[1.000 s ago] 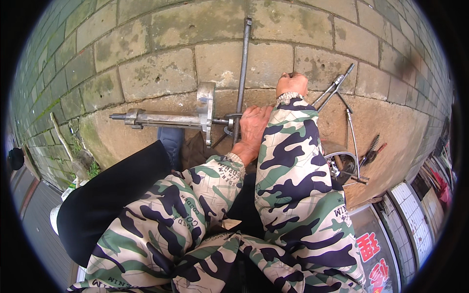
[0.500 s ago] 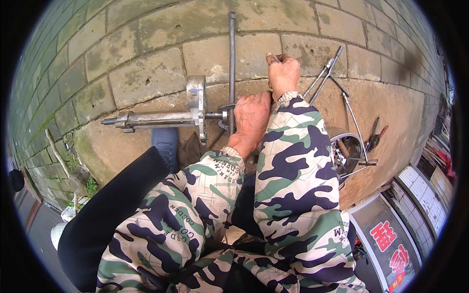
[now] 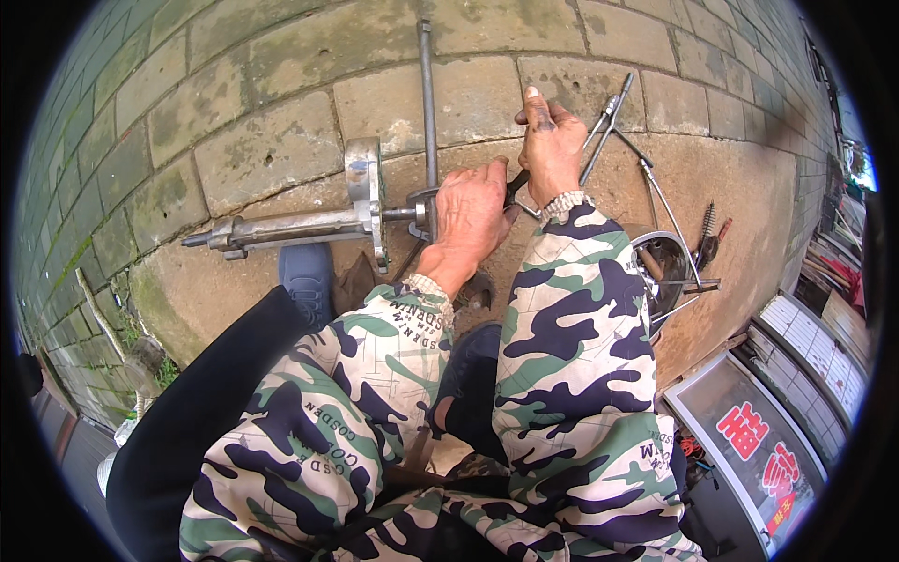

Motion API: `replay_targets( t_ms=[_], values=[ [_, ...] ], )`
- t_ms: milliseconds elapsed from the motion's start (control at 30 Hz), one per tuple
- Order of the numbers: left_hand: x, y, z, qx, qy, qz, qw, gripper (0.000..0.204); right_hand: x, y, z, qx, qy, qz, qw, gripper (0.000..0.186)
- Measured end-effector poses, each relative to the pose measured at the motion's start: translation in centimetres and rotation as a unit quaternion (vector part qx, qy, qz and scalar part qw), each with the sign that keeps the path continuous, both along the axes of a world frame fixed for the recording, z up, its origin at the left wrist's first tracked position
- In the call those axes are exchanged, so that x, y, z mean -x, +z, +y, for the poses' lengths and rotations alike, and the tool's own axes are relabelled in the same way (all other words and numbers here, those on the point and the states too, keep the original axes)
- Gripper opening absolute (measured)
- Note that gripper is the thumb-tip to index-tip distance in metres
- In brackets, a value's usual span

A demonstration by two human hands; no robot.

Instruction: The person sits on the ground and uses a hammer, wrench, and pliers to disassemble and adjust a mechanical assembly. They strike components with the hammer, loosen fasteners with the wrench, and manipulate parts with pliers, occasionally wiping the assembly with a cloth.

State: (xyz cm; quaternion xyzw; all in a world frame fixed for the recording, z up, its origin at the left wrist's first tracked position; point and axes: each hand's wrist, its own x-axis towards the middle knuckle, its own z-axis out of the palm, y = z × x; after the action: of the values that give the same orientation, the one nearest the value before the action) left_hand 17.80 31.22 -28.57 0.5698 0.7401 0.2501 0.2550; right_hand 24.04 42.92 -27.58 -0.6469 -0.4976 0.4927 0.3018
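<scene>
A steel shaft assembly point(image 3: 290, 228) with an upright flange point(image 3: 361, 169) lies horizontally at my left, crossed near its right end by a long steel bar point(image 3: 428, 103). My left hand point(image 3: 465, 214) is closed just right of that junction, over metal parts I cannot make out. My right hand point(image 3: 551, 150), fingertips dirty, is closed higher up beside it, with a dark handle-like piece point(image 3: 515, 184) partly showing between the hands; what exactly each grips is hidden. Thin jointed metal rods point(image 3: 626, 94) lie just right of my right hand.
A round metal container point(image 3: 663, 272) with parts sits right, near a coiled spring point(image 3: 704, 229). My shoe point(image 3: 304, 281) and a dark rag point(image 3: 356, 281) lie below the shaft. A branch point(image 3: 103, 318) lies on paving left; a signboard point(image 3: 749, 440) and stacked boards point(image 3: 833, 272) stand lower right.
My left hand has shifted up and slightly left. My right hand moved up, its thumb and fingertips now more visible, and the dark piece between the hands has come into view. The camera view has shifted slightly.
</scene>
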Motion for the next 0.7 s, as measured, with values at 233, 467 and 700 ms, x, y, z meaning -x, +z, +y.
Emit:
replay_targets(
  t_ms=[233, 467, 700],
  values=[
    [1.4, -0.7, -0.6, 0.017, -0.082, -0.022, 0.996, 0.063, -2.9, 3.4, 1.1, -0.06, -0.042, 0.091, 0.993, 0.037],
    [2.1, 0.9, 0.0, 0.01, -0.073, -0.077, 0.994, 0.049, -6.6, 1.5, -3.8, -0.048, -0.104, 0.003, 0.993, 0.04],
    [1.3, 0.0, -0.3, 0.016, -0.084, -0.037, 0.996, 0.041, -7.5, -1.7, -10.4, -0.072, -0.128, 0.004, 0.989, 0.043]
  ],
)
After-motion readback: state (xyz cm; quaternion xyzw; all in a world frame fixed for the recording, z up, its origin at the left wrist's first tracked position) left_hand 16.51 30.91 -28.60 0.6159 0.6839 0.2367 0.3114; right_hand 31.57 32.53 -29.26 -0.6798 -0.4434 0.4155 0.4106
